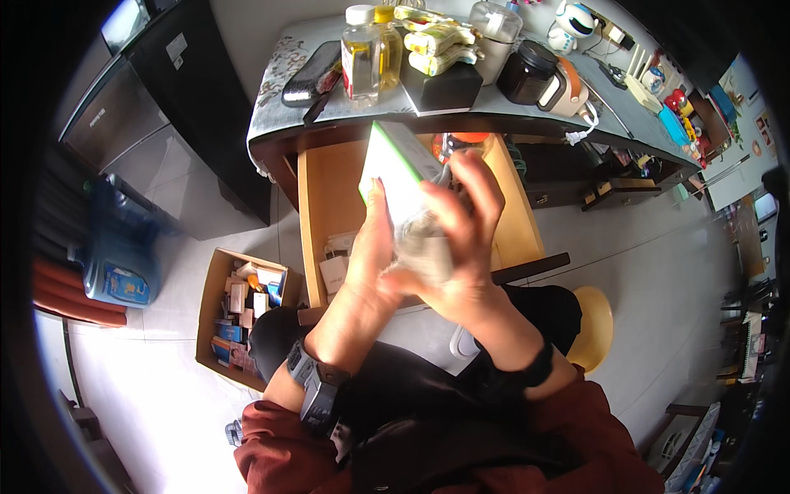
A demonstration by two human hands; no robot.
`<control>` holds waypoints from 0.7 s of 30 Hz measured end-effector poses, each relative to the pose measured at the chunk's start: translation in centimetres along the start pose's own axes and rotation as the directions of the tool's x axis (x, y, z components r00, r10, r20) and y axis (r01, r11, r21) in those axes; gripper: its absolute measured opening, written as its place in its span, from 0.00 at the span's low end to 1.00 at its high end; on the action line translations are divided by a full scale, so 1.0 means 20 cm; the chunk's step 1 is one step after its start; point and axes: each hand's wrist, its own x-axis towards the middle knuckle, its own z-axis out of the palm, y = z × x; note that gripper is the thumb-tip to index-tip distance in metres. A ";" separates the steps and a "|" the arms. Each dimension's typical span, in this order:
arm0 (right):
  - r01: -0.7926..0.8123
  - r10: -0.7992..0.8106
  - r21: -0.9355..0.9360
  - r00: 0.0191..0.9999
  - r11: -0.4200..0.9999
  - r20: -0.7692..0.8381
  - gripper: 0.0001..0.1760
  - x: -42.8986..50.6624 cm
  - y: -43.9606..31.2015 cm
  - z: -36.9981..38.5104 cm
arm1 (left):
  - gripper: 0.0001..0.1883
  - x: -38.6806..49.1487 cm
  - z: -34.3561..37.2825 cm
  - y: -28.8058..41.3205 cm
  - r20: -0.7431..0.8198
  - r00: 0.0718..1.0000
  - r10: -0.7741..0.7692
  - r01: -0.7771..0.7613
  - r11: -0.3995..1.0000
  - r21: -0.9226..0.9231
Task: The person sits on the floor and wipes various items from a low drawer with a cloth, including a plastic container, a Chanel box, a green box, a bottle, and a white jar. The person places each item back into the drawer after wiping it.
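My left hand (368,253) grips a white box with green edges (404,154), its thumb along the near face. The box is tilted over an open wooden drawer (315,204). In my right hand (463,290) is a crumpled greyish cloth (426,247), blurred and pressed close to the box's near end. The right fingers are bent and partly blurred. Below, a small white box (334,272) lies in the drawer's near left corner. A round container with an orange-red top (469,137) shows at the drawer's back, partly hidden by my right hand.
A cardboard box (207,309) packed with small boxes stands on the floor left of my knee. Bottles (361,68), a black box (441,89) and jars (528,71) crowd the tabletop above the drawer. A yellow stool (595,327) is at right, a blue water jug (123,265) at left.
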 end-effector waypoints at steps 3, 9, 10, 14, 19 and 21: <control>0.036 -0.040 -0.033 0.994 0.999 -0.101 0.38 0.03 0.01 0.10 | 0.32 -0.01 -0.01 0.02 -0.022 0.996 0.083 -0.083 0.997 0.010; 0.051 -0.050 0.008 0.994 0.999 -0.100 0.23 0.08 0.05 0.07 | 0.29 -0.01 -0.04 0.02 -0.193 0.976 0.102 -0.069 0.983 0.168; -0.002 0.008 0.051 0.993 0.999 -0.121 0.21 0.08 0.05 0.06 | 0.29 -0.01 -0.03 0.02 -0.184 0.976 0.119 -0.083 0.978 0.192; -0.324 0.447 0.446 0.872 0.834 -0.201 0.17 0.08 0.06 -0.07 | 0.26 -0.03 0.03 0.00 -0.234 0.919 0.316 -0.185 0.872 0.453; -0.390 0.867 0.870 0.492 0.302 -0.080 0.24 0.21 0.15 -0.38 | 0.24 -0.11 0.04 0.01 0.208 0.848 0.488 -0.478 0.530 0.701; -0.399 0.804 0.787 0.562 0.471 -0.196 0.23 0.22 0.16 -0.44 | 0.26 -0.10 0.02 0.00 0.331 0.785 0.524 -0.511 0.245 0.824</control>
